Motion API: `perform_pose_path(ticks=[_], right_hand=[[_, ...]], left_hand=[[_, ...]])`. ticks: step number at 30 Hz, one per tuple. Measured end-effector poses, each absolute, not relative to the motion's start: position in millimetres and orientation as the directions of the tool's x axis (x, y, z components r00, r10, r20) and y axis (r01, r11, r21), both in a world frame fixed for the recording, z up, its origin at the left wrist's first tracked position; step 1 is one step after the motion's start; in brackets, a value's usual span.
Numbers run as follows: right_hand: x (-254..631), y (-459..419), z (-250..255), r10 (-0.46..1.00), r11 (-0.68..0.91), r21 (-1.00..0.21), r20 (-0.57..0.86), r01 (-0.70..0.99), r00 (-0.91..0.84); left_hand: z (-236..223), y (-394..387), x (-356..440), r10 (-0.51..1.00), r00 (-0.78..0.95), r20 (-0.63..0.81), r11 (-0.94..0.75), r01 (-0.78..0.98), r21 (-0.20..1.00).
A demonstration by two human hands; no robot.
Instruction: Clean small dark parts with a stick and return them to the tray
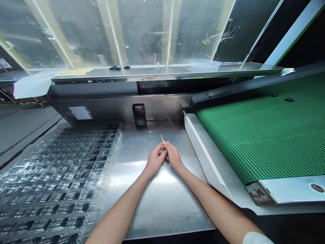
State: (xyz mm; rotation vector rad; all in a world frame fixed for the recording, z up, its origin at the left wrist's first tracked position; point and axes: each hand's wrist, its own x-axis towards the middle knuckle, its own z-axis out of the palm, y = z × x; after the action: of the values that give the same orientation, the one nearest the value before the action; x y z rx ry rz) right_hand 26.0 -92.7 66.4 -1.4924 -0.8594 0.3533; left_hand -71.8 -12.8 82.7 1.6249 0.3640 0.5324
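Both my hands meet above the middle of the steel table (149, 200), fingertips touching. My right hand (174, 158) pinches a small craft knife (163, 140), its thin pointed blade directed up and away from me; the light handle is mostly covered by fingers. My left hand (155, 160) is closed right beside the knife, fingers curled inward. Whatever its fingers hold, if anything, is hidden. To the left lies a clear plastic tray (101, 181) with rows of pockets; small dark parts sit in pockets along its right side.
A dark phone (139, 115) leans upright against the metal back wall. On the right runs a green mesh conveyor belt (261, 135) with dark pieces (289, 99) on it, edged by a white guard (203, 152). Above hangs a metal shelf (157, 75) before clear panels.
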Motion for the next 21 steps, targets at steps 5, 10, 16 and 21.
perform_pose_path(ticks=[5, 10, 16, 21], right_hand=[[24.9, -94.3, 72.2, 0.710, 0.101, -0.951, 0.274, 0.292, 0.648], [24.7, -94.9, 75.3, 0.719, 0.095, -0.949, 0.274, 0.301, 0.639], [24.9, -95.0, 75.3, 0.724, 0.093, -0.953, 0.263, 0.288, 0.638], [24.5, -95.1, 76.6, 0.722, 0.104, -0.951, 0.274, 0.292, 0.635]], left_hand=[[83.0, -12.6, -71.8, 0.524, 0.842, 0.127, -0.118, -0.076, 0.990], [81.2, -12.0, -72.1, 0.527, 0.840, 0.128, -0.127, -0.071, 0.989], [81.7, -12.6, -72.1, 0.534, 0.836, 0.126, -0.132, -0.065, 0.989], [82.9, -12.6, -72.3, 0.530, 0.838, 0.127, -0.129, -0.068, 0.989]])
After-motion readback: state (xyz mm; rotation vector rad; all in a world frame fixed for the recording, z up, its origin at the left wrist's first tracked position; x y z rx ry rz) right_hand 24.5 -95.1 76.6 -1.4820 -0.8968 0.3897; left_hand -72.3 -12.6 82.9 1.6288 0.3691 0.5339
